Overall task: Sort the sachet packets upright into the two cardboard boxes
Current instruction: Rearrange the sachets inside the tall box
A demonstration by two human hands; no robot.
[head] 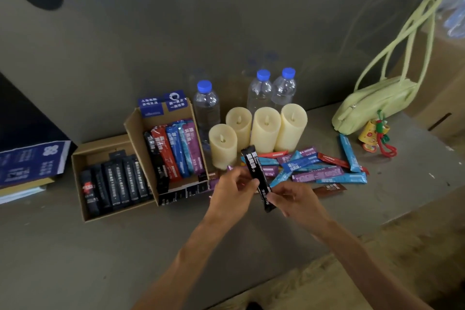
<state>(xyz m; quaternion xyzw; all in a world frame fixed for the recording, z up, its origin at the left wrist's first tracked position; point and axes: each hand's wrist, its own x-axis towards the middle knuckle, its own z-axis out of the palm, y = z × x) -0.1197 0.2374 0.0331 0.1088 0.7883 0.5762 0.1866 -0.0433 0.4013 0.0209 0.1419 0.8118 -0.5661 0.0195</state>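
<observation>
Black sachet (pixel 251 161): held above the counter (pixel 125 246), just in front of the loose pile, tilted with its top end up and away. Left hand (pixel 232 190) has its fingers curled round the middle. Right hand (pixel 292 199) pinches the lower end between thumb and fingers. Flat, narrow stick pack, glossy film, white print.

Boxes, left of the hands:
- Low box (pixel 100 148): plain brown cardboard, open top, a row of black sachets on end.
- Tall box (pixel 136 133): brown cardboard with a blue printed flap. Holds black, red, blue, teal and purple sachets, all leaning back rather than fully upright.

Loose pile (pixel 319 168): blue, purple, red and teal sachets lying flat and crossed over one another. 1 brown sachet (pixel 329 187) lies at the near edge. Much sorting appears left.

Risks, as judged:
- Film looks slick, so a light 2-hand pinch could let the pack slide out.
- Both boxes hold black packs, so the wrong box is an easy mistake.
- Pushing into the tall box may tip the leaning row.
- A limp pack may slump instead of standing.

Behind the pile: 4 cream pillar candles (pixel 265 128), smooth and waxy, and 3 clear plastic bottles (pixel 206 106) with blue caps. A soft green handbag (pixel 372 106) lies far right.
</observation>
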